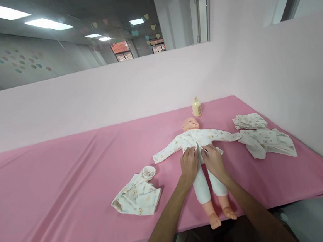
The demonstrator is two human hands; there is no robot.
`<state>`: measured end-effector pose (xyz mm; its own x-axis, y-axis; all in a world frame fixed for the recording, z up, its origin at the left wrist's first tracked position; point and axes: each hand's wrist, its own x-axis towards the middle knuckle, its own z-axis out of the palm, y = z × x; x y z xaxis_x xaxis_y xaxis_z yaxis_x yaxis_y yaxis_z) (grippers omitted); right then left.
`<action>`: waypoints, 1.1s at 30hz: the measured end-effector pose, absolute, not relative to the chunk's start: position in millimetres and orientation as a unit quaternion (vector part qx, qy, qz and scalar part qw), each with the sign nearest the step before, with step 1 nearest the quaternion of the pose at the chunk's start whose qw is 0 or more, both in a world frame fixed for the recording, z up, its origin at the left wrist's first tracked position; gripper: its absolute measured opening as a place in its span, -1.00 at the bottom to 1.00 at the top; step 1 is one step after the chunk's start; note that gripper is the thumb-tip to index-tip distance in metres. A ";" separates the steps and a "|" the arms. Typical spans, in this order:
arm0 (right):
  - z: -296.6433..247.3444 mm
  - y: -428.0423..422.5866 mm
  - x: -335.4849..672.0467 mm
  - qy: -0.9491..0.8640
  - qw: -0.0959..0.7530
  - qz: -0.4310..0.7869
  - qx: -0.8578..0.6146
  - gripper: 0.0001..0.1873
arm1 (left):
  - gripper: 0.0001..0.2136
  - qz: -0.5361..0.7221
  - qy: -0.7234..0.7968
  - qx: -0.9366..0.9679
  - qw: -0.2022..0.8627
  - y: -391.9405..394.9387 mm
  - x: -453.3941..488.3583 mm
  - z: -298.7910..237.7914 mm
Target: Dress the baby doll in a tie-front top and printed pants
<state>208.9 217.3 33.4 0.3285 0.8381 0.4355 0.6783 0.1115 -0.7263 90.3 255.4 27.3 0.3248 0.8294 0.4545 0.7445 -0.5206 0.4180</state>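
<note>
A baby doll (190, 124) lies on its back with its feet toward me, its arms spread inside the long sleeves of a white printed baby shirt (174, 147). White cloth covers its legs down to the shins. My left hand (189, 165) pinches the shirt's front edge at the doll's belly. Just beside it, my right hand (213, 161) grips the other front edge. Between the hands the shirt front parts in a narrow gap. My fingertips partly hide the fabric they hold.
Crumpled printed baby clothing (137, 195) lies left of the doll. Folded baby clothes (249, 121) and a spread printed garment (269, 141) rest at the right. A cream pump bottle (196, 107) stands behind the doll's head. Pink cloth (69, 185) covers the table, which meets walls behind and at right.
</note>
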 end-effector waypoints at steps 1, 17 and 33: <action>34.3 216.8 207.2 -0.571 0.482 0.089 -0.658 -0.73 | -0.76 0.320 0.483 0.813 0.059 255.3 91.2 26.1; 32.1 210.3 193.8 -0.550 0.533 0.070 -0.639 -0.79 | -0.77 0.347 0.438 0.828 0.046 253.7 93.3 17.4; 22.1 209.1 188.2 -0.604 0.507 -0.019 -0.615 -0.68 | -0.77 0.360 0.417 0.754 0.358 255.8 86.8 51.1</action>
<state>188.2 209.1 22.1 0.2692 0.7236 0.6356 0.7622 0.2434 -0.5999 86.8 255.8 51.1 0.3937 0.8862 0.2443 0.3719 -0.3966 0.8392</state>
